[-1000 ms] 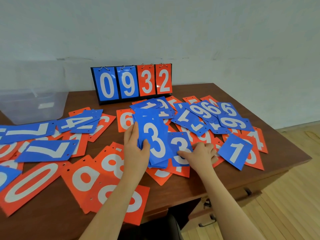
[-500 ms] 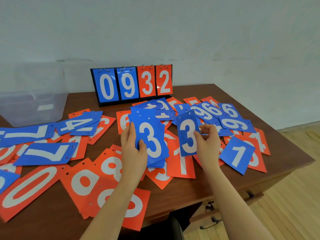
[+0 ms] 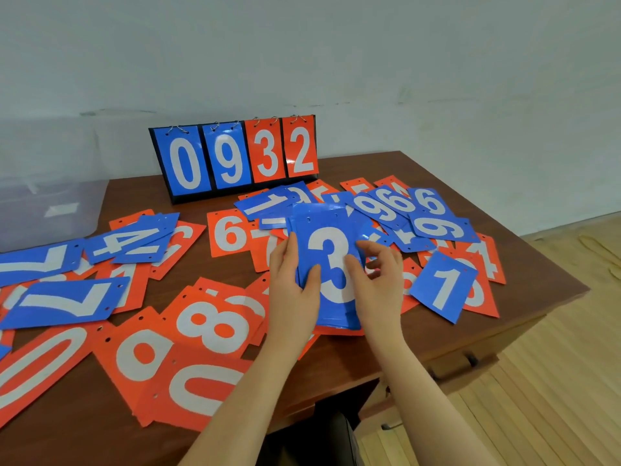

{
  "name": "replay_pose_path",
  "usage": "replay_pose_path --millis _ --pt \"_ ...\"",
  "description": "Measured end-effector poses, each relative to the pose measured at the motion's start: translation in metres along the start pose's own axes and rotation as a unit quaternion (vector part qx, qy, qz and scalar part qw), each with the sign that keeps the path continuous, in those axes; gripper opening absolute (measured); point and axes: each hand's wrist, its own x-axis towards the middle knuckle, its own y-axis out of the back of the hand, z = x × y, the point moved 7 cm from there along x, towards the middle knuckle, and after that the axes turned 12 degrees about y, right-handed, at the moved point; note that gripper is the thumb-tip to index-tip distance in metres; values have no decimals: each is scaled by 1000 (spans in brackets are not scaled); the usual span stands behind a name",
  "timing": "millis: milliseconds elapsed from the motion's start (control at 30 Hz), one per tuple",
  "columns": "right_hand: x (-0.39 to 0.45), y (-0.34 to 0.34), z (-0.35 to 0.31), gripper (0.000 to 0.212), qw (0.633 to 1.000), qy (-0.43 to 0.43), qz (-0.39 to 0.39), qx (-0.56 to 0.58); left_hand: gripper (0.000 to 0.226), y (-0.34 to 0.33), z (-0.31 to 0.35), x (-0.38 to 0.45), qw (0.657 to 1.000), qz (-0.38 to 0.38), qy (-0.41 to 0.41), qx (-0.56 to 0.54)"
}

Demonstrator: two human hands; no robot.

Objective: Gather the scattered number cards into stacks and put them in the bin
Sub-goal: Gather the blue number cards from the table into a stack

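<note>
A stack of blue plastic number cards topped by a white 3 (image 3: pixel 331 260) is held just above the brown wooden table (image 3: pixel 470 327), near its front edge. The left hand (image 3: pixel 290 287) grips the stack's left side, thumb across its face. The right hand (image 3: pixel 378 284) pinches the right edge with curled fingers. Loose orange and blue cards (image 3: pixel 201 334) lie scattered around. The clear plastic bin (image 3: pixel 47 210) sits far left, beside a flip scoreboard reading 0932 (image 3: pixel 235 159).
</note>
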Motion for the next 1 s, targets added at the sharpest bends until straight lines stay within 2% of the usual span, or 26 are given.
replay_pose_path --millis 100,167,267,333,400,567,633,700,767,800,867,1000 --pt "8 23 20 32 997 -38 -29 -59 57 -12 -1 -1 1000 -3 0 14" --pt "15 47 39 44 977 -59 -70 -192 57 -20 -3 0 1000 -10 1 26" --pt "18 78 71 57 893 -93 -170 -406 56 -30 -4 1 999 -8 -6 48" --pt "16 88 85 59 855 -94 -217 -461 56 -34 -6 2 998 -3 1 55" --pt "15 81 88 55 850 -61 -264 -451 55 -33 -10 3 998 9 14 58" --pt "9 41 63 39 886 22 -352 -300 54 -17 -20 9 997 41 34 53" --pt "11 36 59 33 895 43 -330 -295 54 -10 -21 10 997 46 31 51" --pt "14 43 60 34 908 32 -259 -327 53 -6 -23 11 997 44 28 49" --pt "15 57 63 46 911 -13 -178 -372 53 -5 -23 12 997 42 27 51" --pt "15 62 66 55 905 -49 -161 -391 53 -6 -23 12 997 41 27 52" --pt "12 66 72 66 887 -104 -168 -417 53 -8 -22 13 998 40 29 50" --pt "18 66 80 69 885 -176 -176 -394 53 -13 -20 13 997 37 29 55"
